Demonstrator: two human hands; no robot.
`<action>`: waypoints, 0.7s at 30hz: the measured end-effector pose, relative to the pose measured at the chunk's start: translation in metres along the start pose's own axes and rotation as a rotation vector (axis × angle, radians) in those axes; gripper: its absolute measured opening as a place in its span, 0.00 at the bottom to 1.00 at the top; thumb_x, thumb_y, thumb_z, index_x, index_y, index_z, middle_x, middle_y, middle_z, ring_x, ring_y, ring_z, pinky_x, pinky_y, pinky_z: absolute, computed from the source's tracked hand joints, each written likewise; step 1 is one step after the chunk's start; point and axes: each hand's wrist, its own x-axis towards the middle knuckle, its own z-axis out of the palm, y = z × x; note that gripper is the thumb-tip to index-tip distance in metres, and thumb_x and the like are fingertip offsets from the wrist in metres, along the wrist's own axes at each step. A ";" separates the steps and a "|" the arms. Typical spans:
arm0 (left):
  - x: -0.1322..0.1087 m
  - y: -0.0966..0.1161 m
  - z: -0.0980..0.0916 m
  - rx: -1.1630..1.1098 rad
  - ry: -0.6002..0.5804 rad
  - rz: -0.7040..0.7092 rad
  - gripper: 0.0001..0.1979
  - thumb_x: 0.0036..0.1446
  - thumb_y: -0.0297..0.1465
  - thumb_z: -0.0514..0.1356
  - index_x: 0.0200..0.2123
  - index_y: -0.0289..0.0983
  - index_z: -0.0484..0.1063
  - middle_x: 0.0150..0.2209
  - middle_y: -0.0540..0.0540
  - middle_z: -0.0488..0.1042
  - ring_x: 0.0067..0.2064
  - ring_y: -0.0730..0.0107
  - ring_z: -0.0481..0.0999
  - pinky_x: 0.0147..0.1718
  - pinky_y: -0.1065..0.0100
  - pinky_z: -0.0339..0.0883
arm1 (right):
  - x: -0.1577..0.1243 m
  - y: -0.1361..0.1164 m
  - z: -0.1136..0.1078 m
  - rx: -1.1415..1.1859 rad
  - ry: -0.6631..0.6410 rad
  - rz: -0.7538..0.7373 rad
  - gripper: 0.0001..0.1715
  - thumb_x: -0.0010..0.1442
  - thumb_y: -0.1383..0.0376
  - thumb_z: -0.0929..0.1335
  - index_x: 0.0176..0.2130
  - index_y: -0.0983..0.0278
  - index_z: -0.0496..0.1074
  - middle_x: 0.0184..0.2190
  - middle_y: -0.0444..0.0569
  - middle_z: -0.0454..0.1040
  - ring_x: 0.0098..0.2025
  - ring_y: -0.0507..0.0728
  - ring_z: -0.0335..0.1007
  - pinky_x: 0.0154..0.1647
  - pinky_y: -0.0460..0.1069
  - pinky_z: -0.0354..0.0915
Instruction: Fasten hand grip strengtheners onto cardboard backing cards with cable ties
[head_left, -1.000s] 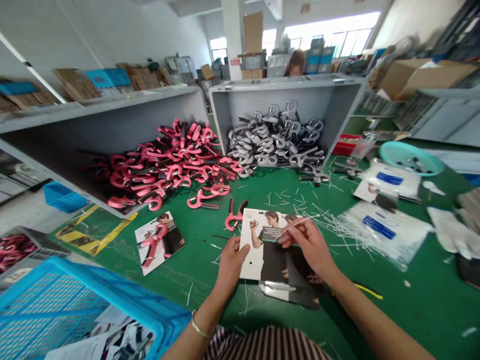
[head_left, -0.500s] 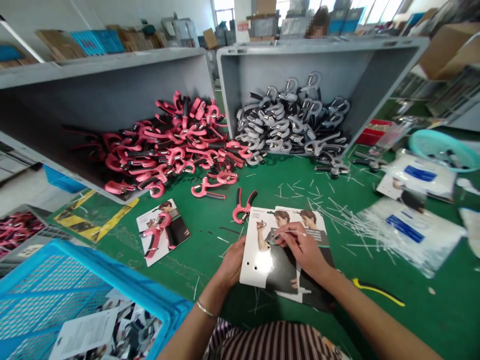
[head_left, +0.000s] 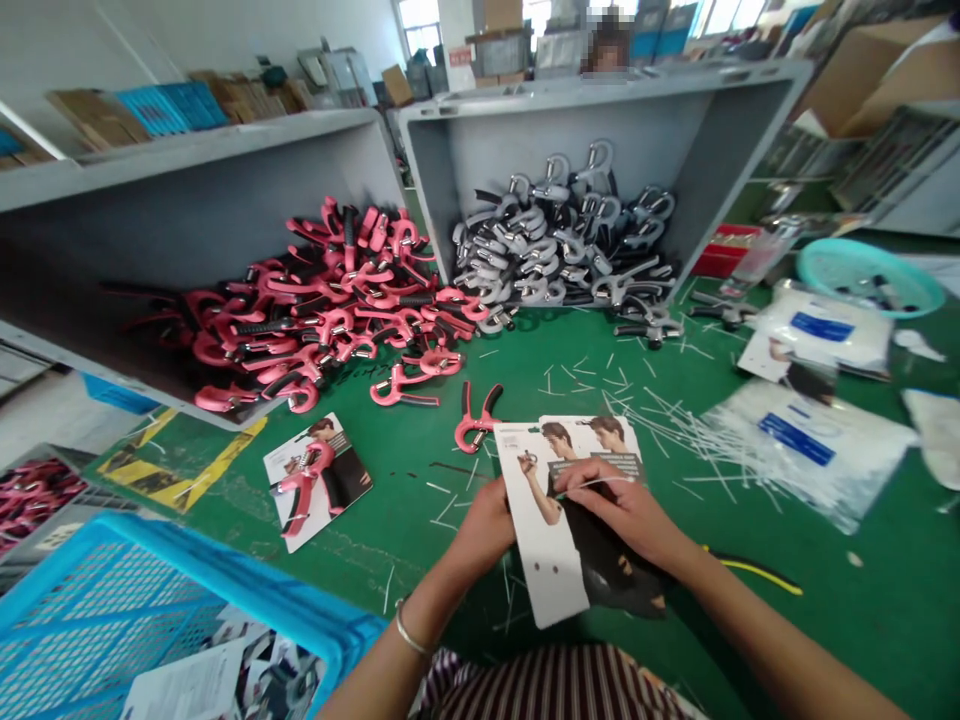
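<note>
Green and scratched, the tabletop (head_left: pixel 409 440) has its near edge before the striped clothing of the person. Above the middle of this edge, the left hand (head_left: pixel 487 525) is against the left edge of a white-and-black printed cardboard card (head_left: pixel 551 550); its fingers are hidden behind, so I cannot tell how far they are closed. A second printed card (head_left: pixel 606 435) shows behind the first one. The right hand (head_left: pixel 615 505) is over the front of the card, with thumb and fingertips pinched together on one thin white plastic tie (head_left: pixel 611 480). Just beside the far left corner of the card lies a pink-and-black V-shaped hand exerciser (head_left: pixel 463 432). Toward the left edge of the tabletop, a similar pink exerciser (head_left: pixel 324 460) rests on another printed card (head_left: pixel 351 475). Toward the far edge, two grey plastic crates lie on their sides: the left one (head_left: pixel 225 180) with heaped pink exercisers, the right one (head_left: pixel 510 150) with heaped grey exercisers. Toward the right edge, many white ties (head_left: pixel 675 437) are scattered.
</note>
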 end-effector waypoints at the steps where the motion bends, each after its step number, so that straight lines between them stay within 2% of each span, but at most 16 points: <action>1: 0.002 0.012 0.000 0.060 -0.026 0.037 0.12 0.51 0.29 0.64 0.41 0.37 0.78 0.39 0.45 0.80 0.41 0.58 0.77 0.42 0.63 0.70 | -0.002 0.001 -0.002 0.054 0.029 0.011 0.08 0.67 0.58 0.65 0.40 0.59 0.71 0.42 0.48 0.76 0.47 0.58 0.71 0.53 0.54 0.62; 3: 0.006 0.033 0.002 0.182 -0.074 0.098 0.14 0.52 0.29 0.63 0.44 0.38 0.77 0.43 0.45 0.79 0.42 0.58 0.76 0.42 0.64 0.69 | -0.004 0.004 -0.006 0.139 0.086 0.030 0.09 0.65 0.57 0.67 0.39 0.59 0.71 0.41 0.48 0.76 0.46 0.58 0.71 0.52 0.54 0.63; 5: 0.009 0.044 0.005 0.291 -0.095 0.129 0.13 0.52 0.29 0.63 0.43 0.38 0.76 0.42 0.45 0.79 0.41 0.58 0.76 0.41 0.65 0.68 | -0.005 0.005 -0.007 0.182 0.120 0.032 0.09 0.64 0.57 0.68 0.37 0.59 0.71 0.40 0.48 0.76 0.45 0.58 0.71 0.52 0.53 0.63; 7: 0.009 0.044 0.009 0.336 -0.086 0.137 0.09 0.52 0.27 0.62 0.39 0.38 0.76 0.38 0.46 0.79 0.39 0.61 0.76 0.39 0.67 0.67 | -0.006 0.005 -0.007 0.195 0.113 0.027 0.09 0.64 0.57 0.68 0.37 0.60 0.72 0.41 0.48 0.76 0.47 0.58 0.71 0.53 0.53 0.62; 10: 0.003 0.032 0.013 0.391 -0.072 0.107 0.06 0.53 0.25 0.60 0.35 0.37 0.76 0.35 0.46 0.78 0.36 0.63 0.76 0.38 0.67 0.68 | -0.006 0.001 -0.008 0.218 0.047 0.002 0.08 0.64 0.58 0.68 0.37 0.60 0.72 0.41 0.48 0.75 0.47 0.57 0.71 0.53 0.53 0.62; 12: -0.006 0.027 0.012 0.494 -0.043 0.068 0.08 0.55 0.27 0.60 0.38 0.37 0.76 0.38 0.44 0.79 0.39 0.59 0.77 0.41 0.64 0.69 | -0.006 -0.001 -0.010 0.222 0.009 -0.008 0.09 0.65 0.58 0.67 0.39 0.60 0.73 0.41 0.48 0.75 0.47 0.57 0.71 0.52 0.52 0.62; 14: -0.018 0.029 0.008 0.615 -0.051 0.034 0.13 0.56 0.28 0.60 0.45 0.39 0.76 0.46 0.41 0.78 0.46 0.53 0.77 0.47 0.59 0.68 | -0.006 -0.001 -0.011 0.219 -0.001 -0.001 0.10 0.65 0.58 0.67 0.40 0.60 0.74 0.41 0.48 0.75 0.46 0.57 0.71 0.52 0.52 0.63; 15: -0.024 0.032 0.005 0.651 -0.086 0.028 0.15 0.57 0.27 0.59 0.48 0.41 0.76 0.50 0.41 0.77 0.50 0.52 0.76 0.50 0.58 0.68 | -0.005 -0.001 -0.012 0.219 -0.006 0.008 0.10 0.65 0.57 0.67 0.40 0.60 0.74 0.41 0.47 0.75 0.46 0.57 0.71 0.51 0.52 0.63; 17: -0.035 0.041 -0.002 0.657 -0.227 0.042 0.20 0.59 0.23 0.55 0.53 0.44 0.74 0.56 0.42 0.73 0.56 0.54 0.72 0.55 0.57 0.65 | -0.006 0.001 -0.012 0.215 -0.027 0.021 0.10 0.65 0.57 0.67 0.40 0.61 0.74 0.40 0.47 0.75 0.44 0.56 0.71 0.50 0.51 0.63; 19: -0.044 0.048 -0.007 0.617 -0.368 0.088 0.24 0.60 0.21 0.53 0.57 0.46 0.70 0.59 0.44 0.71 0.60 0.58 0.69 0.60 0.58 0.61 | -0.006 0.003 -0.011 0.211 -0.041 0.029 0.11 0.65 0.57 0.67 0.40 0.61 0.74 0.39 0.47 0.75 0.44 0.56 0.71 0.49 0.51 0.63; 21: -0.049 0.052 -0.008 0.596 -0.430 0.145 0.25 0.62 0.21 0.52 0.59 0.46 0.68 0.59 0.45 0.70 0.62 0.61 0.67 0.62 0.59 0.59 | -0.006 0.006 -0.011 0.232 -0.029 0.042 0.11 0.64 0.56 0.67 0.40 0.61 0.74 0.39 0.46 0.75 0.43 0.56 0.70 0.48 0.50 0.63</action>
